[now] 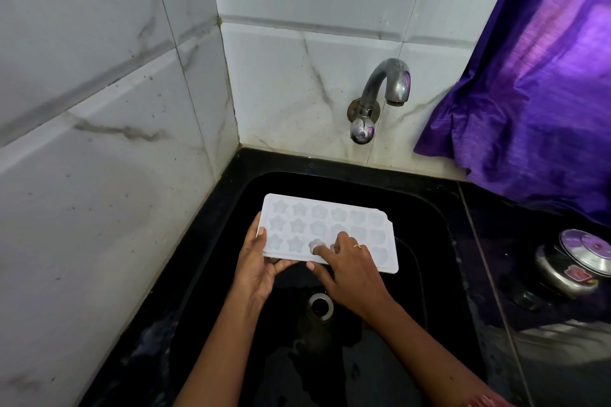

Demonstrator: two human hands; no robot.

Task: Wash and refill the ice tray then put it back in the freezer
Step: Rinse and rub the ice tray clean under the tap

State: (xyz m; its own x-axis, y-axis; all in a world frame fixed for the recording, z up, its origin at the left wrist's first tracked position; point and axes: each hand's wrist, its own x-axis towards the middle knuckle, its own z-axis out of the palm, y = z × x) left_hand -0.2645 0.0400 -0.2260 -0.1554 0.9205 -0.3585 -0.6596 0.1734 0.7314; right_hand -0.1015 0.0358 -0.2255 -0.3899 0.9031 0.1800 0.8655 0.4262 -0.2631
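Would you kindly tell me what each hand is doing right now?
Left hand: closed on the tray's left edge.
Right hand: open, fingers pressing into a mould.

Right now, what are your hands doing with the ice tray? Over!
Left hand grips ice tray edge. Right hand fingers rub a mould. Tap dry, nothing blocking.

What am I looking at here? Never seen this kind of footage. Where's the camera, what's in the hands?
No robot: a person with bare hands, filmed by one wide-angle camera on their head, looking down. That explains the bent walls. Below is a black sink with a drain, and a metal tap on the tiled wall; no water is seen running. The left hand holds a white ice tray by its edge over the basin. The right hand presses its fingers into the tray's moulds. At right are a purple curtain and a steel pot on the counter.
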